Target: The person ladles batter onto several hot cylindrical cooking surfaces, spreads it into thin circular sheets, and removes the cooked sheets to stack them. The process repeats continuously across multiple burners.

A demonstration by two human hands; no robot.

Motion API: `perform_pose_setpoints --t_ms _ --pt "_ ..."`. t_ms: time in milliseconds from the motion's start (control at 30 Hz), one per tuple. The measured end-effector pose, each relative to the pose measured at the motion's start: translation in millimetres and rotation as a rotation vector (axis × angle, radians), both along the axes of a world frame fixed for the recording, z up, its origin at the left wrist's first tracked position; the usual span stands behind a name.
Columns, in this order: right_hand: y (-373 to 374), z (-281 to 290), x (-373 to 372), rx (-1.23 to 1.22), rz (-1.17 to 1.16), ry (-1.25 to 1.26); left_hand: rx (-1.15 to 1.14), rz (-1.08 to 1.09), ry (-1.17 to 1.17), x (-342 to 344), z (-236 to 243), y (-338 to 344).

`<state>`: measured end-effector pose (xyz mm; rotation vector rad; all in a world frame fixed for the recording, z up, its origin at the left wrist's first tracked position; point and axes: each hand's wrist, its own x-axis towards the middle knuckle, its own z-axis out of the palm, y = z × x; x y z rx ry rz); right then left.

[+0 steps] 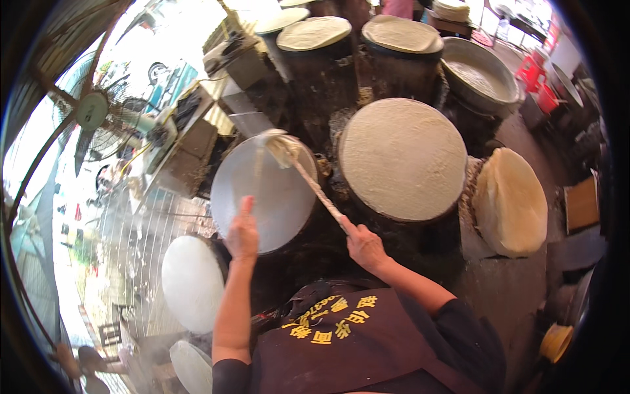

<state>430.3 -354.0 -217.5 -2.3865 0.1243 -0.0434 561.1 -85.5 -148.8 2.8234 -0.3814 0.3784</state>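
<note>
My right hand grips the lower end of a batter-smeared stick. At the stick's far end a clumped, cloth-like head rests over the upper right of a round grey metal griddle. My left hand is closed above the griddle's lower edge, thumb side up. A faint, blurred tan stick runs from it toward the clumped head. To the right, a second round griddle bears a wide pale sheet of batter or dough.
A stack of thin pale rounds leans at the right. Covered drums and a large metal basin stand at the back. Pale discs are at lower left, a caged fan at far left. Red containers stand at far right.
</note>
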Motion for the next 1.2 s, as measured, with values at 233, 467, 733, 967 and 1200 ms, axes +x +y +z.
perform_pose_setpoints --t_ms 233,467,733,967,1200 --pt "20.3 -9.5 8.4 0.139 -0.020 -0.135 -1.223 0.303 0.317 -6.0 71.5 30.6" --pt "63.4 -4.6 41.1 0.039 -0.110 -0.002 -1.563 -0.040 0.589 -108.0 122.6 62.4" --pt "70.1 -15.3 90.6 0.045 -0.148 -0.089 -2.044 -0.189 0.696 -195.8 123.8 147.2" --pt "119.2 -9.3 140.6 -0.040 -0.033 -0.054 -2.344 -0.037 0.510 -235.0 132.3 149.2" --pt "95.8 -17.8 156.7 -0.064 -0.141 -0.073 -2.246 0.054 0.478 -269.3 144.5 160.7"
